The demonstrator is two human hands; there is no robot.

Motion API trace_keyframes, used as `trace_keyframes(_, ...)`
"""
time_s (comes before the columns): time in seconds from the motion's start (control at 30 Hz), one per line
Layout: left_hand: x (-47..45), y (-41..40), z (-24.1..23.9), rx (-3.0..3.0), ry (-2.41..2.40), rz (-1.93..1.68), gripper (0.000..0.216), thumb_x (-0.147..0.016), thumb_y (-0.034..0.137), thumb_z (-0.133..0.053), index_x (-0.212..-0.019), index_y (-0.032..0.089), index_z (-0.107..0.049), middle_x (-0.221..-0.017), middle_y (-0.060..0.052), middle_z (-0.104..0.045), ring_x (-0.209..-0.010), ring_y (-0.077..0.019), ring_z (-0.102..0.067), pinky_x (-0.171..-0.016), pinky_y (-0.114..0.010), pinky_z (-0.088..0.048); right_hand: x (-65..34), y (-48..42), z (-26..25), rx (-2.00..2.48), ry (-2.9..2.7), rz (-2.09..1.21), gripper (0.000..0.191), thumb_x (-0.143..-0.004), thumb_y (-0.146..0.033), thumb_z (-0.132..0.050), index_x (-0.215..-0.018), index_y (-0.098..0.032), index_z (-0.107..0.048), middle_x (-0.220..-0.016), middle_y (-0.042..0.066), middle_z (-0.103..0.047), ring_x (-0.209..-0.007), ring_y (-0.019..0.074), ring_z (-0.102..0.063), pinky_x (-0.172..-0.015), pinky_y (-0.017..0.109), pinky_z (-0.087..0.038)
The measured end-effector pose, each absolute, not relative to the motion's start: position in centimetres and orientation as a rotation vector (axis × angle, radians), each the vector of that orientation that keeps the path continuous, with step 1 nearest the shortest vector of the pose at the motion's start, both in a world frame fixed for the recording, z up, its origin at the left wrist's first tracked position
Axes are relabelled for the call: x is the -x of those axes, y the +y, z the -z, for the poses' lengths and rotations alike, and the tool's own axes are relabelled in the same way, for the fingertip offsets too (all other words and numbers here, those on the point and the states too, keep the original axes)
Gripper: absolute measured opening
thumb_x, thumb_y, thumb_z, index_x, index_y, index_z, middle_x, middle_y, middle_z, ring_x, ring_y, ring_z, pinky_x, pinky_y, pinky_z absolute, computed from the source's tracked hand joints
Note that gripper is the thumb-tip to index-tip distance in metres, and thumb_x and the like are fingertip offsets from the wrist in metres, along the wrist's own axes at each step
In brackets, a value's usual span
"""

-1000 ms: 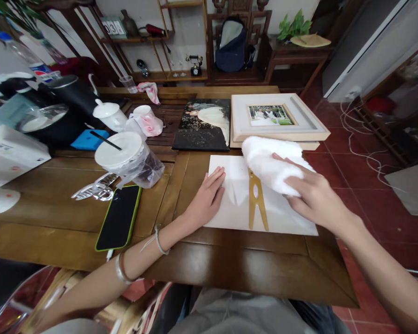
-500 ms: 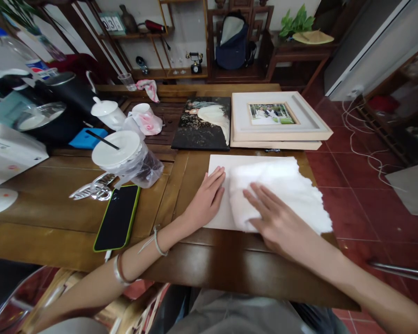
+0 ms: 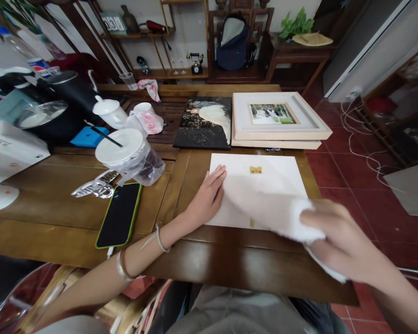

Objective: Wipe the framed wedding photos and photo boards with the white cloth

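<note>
A white rectangular board (image 3: 278,163) lies flat near the table's front edge, with a small brass-coloured hanger plate (image 3: 255,170) near its far side. My left hand (image 3: 207,195) rests on the board's left edge, open, its fingers stretched out together. My right hand (image 3: 341,236) is closed around a white cloth (image 3: 297,218) over the board's right front corner. The cloth is smeared by motion and trails left across the board, covering part of it. A second small yellowish piece (image 3: 252,222) shows at the near edge.
Beyond the board lie a dark wedding photo panel (image 3: 204,120) and stacked pale picture frames (image 3: 282,99). To the left are a phone (image 3: 120,215), a lidded cup with a straw (image 3: 123,146), silvery clips (image 3: 97,185), a white teapot (image 3: 109,111) and a blue packet (image 3: 90,137).
My right hand has gone from lying flat on the cloth to gripping it and has swept right with it, uncovering the board and hanger plate. My left hand stays put.
</note>
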State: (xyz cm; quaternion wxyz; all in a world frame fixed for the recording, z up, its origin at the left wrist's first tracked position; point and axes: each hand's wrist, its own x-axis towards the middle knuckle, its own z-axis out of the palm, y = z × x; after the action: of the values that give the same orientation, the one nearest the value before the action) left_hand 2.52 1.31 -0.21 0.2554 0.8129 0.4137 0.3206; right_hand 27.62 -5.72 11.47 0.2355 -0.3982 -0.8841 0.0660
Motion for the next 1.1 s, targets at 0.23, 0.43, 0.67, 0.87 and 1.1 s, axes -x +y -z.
trace_keyframes(0.23, -2.7, 1.3, 0.1, -2.196, 1.165, -0.857, 0.041, -0.099, 0.023, -0.034, -0.138, 0.016, -0.044, -0.148, -0.016, -0.042, -0.142, -0.0246, -0.031, -0.118, -0.054, -0.019, -25.7, 1.1, -8.6, 1.286, -2.487, 0.24, 0.034, -0.066, -0.003, -0.049, -0.092, -0.015, -0.067, -0.126, 0.017, -0.06, -0.114, 0.0367, -0.057, -0.086, 0.048, -0.052)
trace_keyframes(0.43, -2.7, 1.3, 0.1, -2.204, 1.159, -0.847, 0.042, -0.1, 0.025, -0.032, -0.14, 0.018, -0.041, -0.15, -0.015, -0.04, -0.143, -0.024, -0.029, -0.118, -0.054, -0.019, -22.9, 0.9, -6.2, 1.397, -2.696, 0.174, 0.035, -0.071, -0.001, -0.055, -0.101, -0.01, -0.07, -0.138, 0.02, -0.051, -0.132, 0.0431, -0.038, -0.104, 0.055, -0.04)
trace_keyframes(0.67, -2.6, 1.3, 0.3, -2.205, 1.145, -0.861, 0.043, -0.1, 0.024, -0.033, -0.142, 0.021, -0.039, -0.15, -0.014, -0.04, -0.143, -0.0233, -0.029, -0.118, -0.055, -0.02, -22.3, -3.4, -6.8, 1.187, -2.78, 0.206, 0.016, -0.075, -0.008, -0.064, -0.087, -0.012, -0.073, -0.129, 0.025, -0.057, -0.123, 0.0429, -0.05, -0.1, 0.055, -0.046)
trace_keyframes(0.87, -2.5, 1.4, 0.4, -2.229, 1.119, -0.857, 0.044, -0.097, 0.018, -0.033, -0.141, 0.016, -0.04, -0.15, -0.017, -0.039, -0.144, -0.023, -0.028, -0.119, -0.052, -0.017, -22.4, -8.6, -6.2, 0.987, -2.7, 0.02, 0.012, -0.078, -0.012, -0.062, -0.067, -0.014, -0.068, -0.128, 0.023, -0.059, -0.127, 0.04, -0.048, -0.1, 0.053, -0.047)
trace_keyframes(1.1, -2.6, 1.4, 0.6, -2.222, 1.153, -0.874, 0.041, -0.099, 0.022, -0.034, -0.139, 0.019, -0.042, -0.148, -0.015, -0.042, -0.143, -0.0237, -0.03, -0.118, -0.054, -0.019, -26.8, -9.3, -10.5, 0.886, -2.73, -0.538, 0.043, -0.068, 0.0, -0.045, -0.087, -0.031, -0.068, -0.138, -0.009, -0.054, -0.131, 0.0146, -0.046, -0.098, 0.027, -0.051)
